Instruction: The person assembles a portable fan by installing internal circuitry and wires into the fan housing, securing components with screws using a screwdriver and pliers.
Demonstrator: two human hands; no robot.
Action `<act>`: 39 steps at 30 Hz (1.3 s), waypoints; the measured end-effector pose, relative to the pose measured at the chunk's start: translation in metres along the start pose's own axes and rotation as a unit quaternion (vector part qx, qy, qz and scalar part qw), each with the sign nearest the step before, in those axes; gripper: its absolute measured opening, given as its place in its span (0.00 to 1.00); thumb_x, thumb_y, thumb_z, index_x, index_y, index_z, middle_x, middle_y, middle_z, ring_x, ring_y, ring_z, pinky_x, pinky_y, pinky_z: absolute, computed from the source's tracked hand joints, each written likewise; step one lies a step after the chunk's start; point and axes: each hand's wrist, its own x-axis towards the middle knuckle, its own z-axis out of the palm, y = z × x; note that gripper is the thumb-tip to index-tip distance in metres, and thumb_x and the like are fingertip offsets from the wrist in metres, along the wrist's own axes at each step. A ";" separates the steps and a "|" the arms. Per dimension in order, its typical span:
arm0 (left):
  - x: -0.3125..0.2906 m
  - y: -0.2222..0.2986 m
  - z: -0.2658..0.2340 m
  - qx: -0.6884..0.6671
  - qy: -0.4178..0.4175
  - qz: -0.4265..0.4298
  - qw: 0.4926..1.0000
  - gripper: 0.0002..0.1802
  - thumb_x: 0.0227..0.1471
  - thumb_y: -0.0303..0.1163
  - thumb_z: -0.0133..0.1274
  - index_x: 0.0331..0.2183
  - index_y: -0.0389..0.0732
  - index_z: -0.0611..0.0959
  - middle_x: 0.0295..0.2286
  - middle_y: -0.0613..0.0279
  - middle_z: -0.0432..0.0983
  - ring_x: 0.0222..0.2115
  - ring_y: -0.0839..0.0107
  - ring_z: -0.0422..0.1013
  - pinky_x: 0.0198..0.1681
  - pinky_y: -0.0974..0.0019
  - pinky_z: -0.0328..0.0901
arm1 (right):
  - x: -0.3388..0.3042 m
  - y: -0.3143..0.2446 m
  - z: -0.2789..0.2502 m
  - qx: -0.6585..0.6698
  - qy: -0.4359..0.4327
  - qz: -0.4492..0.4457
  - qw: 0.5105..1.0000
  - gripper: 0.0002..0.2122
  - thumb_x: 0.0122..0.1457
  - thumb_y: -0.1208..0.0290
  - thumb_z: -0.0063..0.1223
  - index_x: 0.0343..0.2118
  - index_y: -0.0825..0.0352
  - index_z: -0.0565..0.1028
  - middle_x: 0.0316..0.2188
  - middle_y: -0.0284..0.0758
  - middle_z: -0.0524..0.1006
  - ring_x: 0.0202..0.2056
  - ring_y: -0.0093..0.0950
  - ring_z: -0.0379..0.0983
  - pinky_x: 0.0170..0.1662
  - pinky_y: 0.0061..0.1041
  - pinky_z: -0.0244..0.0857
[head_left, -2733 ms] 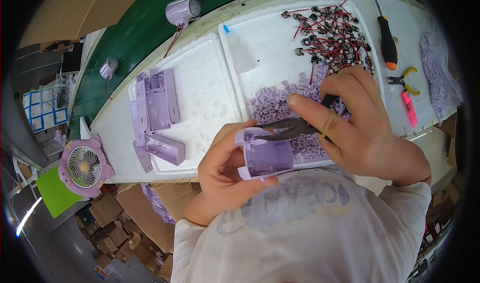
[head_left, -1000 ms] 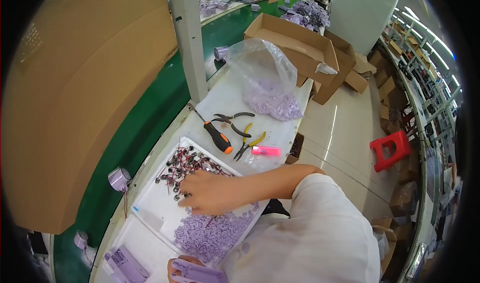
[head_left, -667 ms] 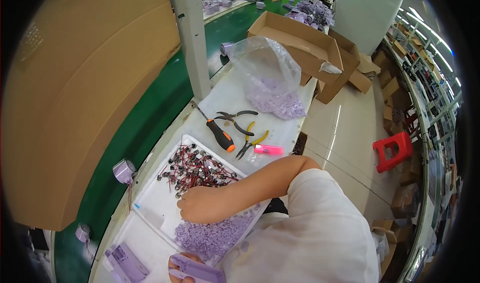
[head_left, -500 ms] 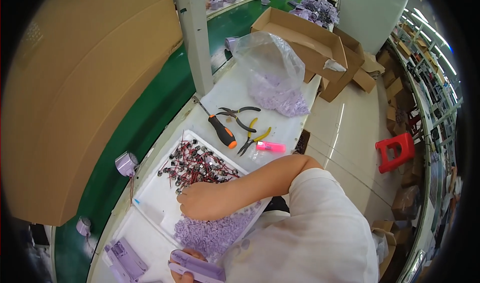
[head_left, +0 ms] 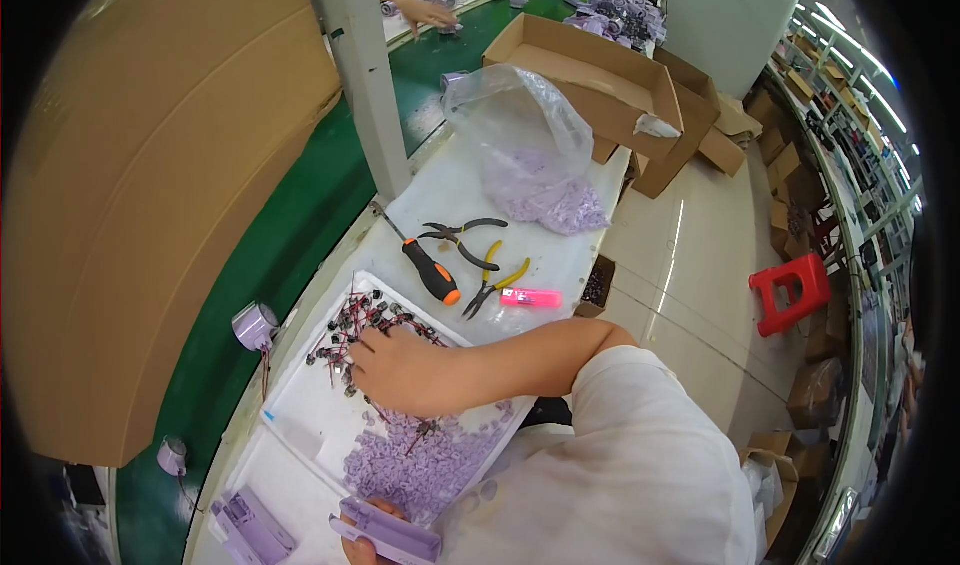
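My left hand point(head_left: 362, 549), at the lower edge, grips a long lilac plastic housing point(head_left: 395, 537) with a hollow inner side. My right hand point(head_left: 405, 373) reaches over a white tray point(head_left: 300, 420), its fingers apart among small black parts with red wires point(head_left: 345, 327). The palm and wrist hide part of that pile. Nearer to me in the same tray lies a heap of small lilac plastic pieces point(head_left: 400, 465). One dark wired part point(head_left: 425, 431) rests on top of them. Another lilac housing point(head_left: 252, 527) lies left of my left hand.
Beyond the tray lie a screwdriver point(head_left: 432, 273), black-handled pliers point(head_left: 465, 240), yellow-handled pliers point(head_left: 497, 283) and a pink item point(head_left: 532, 298). Farther off are a clear bag point(head_left: 540, 155) and cardboard boxes point(head_left: 590, 75). A green conveyor point(head_left: 225, 355) carries lilac round units point(head_left: 254, 326). Another person's hand point(head_left: 425, 10) is across it.
My right hand has moved away from the lilac pieces, farther into the wired parts, its fingers now spread. The dark wired part on the lilac heap has come into sight. Another person's hand has appeared.
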 end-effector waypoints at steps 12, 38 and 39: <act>0.007 -0.007 0.006 -0.003 0.001 -0.016 1.000 0.34 0.49 0.53 0.47 0.48 0.35 0.65 0.42 0.52 0.68 0.40 0.61 0.66 0.44 0.58 0.62 | 0.001 0.005 0.009 0.121 0.045 -0.047 0.991 0.06 0.38 0.75 0.51 0.21 0.70 0.71 0.27 0.40 0.68 0.33 0.34 0.66 0.35 0.30 0.63; 0.007 -0.012 0.002 -0.077 -0.026 -0.028 0.996 0.35 0.53 0.49 0.42 0.53 0.34 0.59 0.50 0.50 0.61 0.47 0.57 0.63 0.51 0.55 0.57 | 0.006 0.005 -0.003 0.355 0.101 -0.077 0.926 0.07 0.51 0.67 0.51 0.24 0.65 0.71 0.25 0.35 0.68 0.24 0.35 0.70 0.27 0.32 0.64; 0.008 -0.011 0.006 -0.070 -0.018 -0.020 0.997 0.34 0.52 0.49 0.42 0.53 0.34 0.60 0.49 0.51 0.61 0.47 0.57 0.63 0.51 0.56 0.57 | 0.006 0.004 -0.002 0.354 0.099 -0.078 0.927 0.07 0.51 0.67 0.51 0.24 0.65 0.71 0.25 0.35 0.68 0.24 0.35 0.70 0.27 0.32 0.64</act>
